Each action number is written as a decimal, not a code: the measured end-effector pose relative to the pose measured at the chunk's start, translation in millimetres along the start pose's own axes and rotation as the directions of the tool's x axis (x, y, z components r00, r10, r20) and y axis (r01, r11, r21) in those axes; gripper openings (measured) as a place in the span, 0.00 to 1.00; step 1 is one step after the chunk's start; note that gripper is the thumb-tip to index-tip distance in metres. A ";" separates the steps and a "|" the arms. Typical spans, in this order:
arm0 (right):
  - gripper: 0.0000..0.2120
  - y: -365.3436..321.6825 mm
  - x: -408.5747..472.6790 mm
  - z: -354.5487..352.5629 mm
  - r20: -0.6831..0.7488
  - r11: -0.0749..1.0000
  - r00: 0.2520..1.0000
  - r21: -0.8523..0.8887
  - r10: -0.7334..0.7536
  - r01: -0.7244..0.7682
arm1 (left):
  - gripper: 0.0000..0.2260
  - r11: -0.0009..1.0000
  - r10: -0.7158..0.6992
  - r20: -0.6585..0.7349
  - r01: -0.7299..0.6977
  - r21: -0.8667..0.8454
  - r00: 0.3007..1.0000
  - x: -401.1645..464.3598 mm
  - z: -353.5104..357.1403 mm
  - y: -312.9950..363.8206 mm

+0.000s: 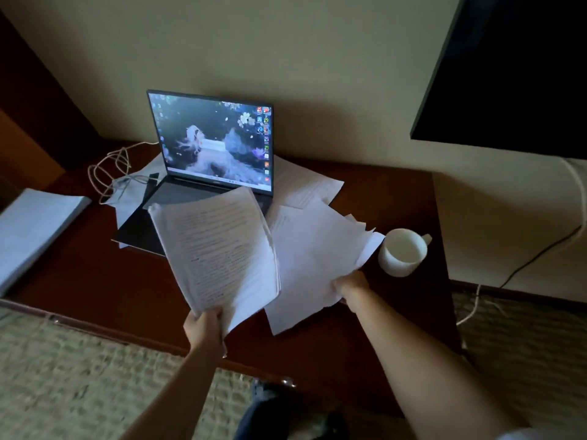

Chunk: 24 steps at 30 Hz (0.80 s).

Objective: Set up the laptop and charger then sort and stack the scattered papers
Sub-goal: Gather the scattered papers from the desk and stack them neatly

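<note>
An open laptop [209, 147] with its screen lit stands at the back of the dark wooden desk [104, 281]. A white charger cable [109, 168] lies coiled to its left, its end near the laptop's side. My left hand [205, 328] grips the bottom of a thick sheaf of printed papers [219, 249], lifted above the desk in front of the laptop. My right hand [351, 285] grips the edge of a loose bunch of white sheets [317, 258] lying fanned on the desk. More sheets [305, 182] lie under and right of the laptop.
A white mug [403, 252] stands just right of the fanned sheets. A neat stack of paper [35, 230] sits at the desk's left end. A dark screen [508, 68] hangs on the wall at upper right, with cords [536, 258] trailing below. Patterned carpet lies below the desk.
</note>
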State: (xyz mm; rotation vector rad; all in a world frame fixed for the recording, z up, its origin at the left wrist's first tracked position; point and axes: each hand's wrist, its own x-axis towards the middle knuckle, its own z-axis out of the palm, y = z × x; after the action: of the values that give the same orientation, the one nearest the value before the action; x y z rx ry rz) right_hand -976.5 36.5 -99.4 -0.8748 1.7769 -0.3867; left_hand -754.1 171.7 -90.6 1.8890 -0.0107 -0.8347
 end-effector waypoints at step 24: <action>0.33 20.8 -57.8 66.2 -0.318 0.991 0.943 -0.049 0.101 -0.123 | 0.05 1.000 -0.003 0.112 0.002 0.009 0.994 16.5 -23.5 -5.8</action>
State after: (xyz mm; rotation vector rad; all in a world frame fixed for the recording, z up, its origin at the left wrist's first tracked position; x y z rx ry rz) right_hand -914.5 102.0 -98.6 -0.7864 2.1363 -0.4101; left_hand -730.7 187.4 -98.7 1.8482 -0.0814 -0.9428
